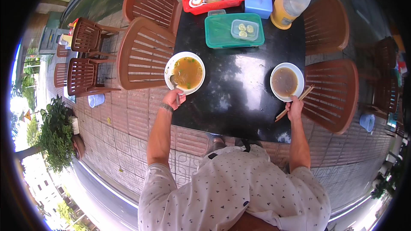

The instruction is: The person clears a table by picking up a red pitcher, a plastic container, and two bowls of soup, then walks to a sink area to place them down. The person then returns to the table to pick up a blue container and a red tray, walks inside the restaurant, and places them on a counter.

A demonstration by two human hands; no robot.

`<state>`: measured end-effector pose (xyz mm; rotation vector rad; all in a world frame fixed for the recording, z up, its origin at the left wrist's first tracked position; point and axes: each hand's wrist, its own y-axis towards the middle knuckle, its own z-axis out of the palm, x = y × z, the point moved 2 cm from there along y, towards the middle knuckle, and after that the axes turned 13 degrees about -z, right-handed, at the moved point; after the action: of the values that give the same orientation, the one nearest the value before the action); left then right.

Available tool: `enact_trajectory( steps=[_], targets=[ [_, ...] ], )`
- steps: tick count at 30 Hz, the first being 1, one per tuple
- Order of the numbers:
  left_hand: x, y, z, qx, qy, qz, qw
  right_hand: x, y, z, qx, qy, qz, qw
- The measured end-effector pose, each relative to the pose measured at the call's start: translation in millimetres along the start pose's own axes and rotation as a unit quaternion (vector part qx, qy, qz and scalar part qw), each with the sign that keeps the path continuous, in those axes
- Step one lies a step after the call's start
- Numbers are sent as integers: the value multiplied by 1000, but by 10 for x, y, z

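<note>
My left hand [174, 98] grips the near rim of a white bowl [201, 83] at the table's left edge. Orange-brown broth [189, 72] with green bits fills much of it, and a metal spoon [173, 81] leans in the bowl, its handle under my fingers. On the right, my right hand [294, 106] pinches the near rim of a second white bowl [301, 77], which holds darker brown broth [284, 82]. A pair of wooden chopsticks [307, 92] is also in that hand, pointing out past both sides of it.
On the black table [231, 109], a green-lidded container [218, 32] carries a small clear box [244, 30] with cut limes. Behind stand a red condiment basket [212, 7], a blue tissue box [258, 4] and a yellow-based pitcher [289, 3]. Brown slatted chairs [144, 54] flank both sides.
</note>
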<state>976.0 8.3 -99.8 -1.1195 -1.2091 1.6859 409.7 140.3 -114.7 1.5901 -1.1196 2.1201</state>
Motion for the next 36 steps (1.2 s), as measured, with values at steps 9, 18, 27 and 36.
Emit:
enact_trajectory(
  steps=[9, 18, 27, 36],
  targets=[
    [430, -55, 62, 4, 4, 61, 998, 299, -158, 36, 45, 7, -23, 999],
    [918, -568, 363, -23, 69, 93, 993, 656, -710, -66, 46, -4, -30, 999],
    [1629, -1067, 741, 69, 155, 85, 982, 677, -1702, -697, -14, 29, -46, 998],
    [2542, -1609, 1396, 142, 306, 35, 941, 721, -2754, -1892, -116, 58, -90, 987]
  ],
)
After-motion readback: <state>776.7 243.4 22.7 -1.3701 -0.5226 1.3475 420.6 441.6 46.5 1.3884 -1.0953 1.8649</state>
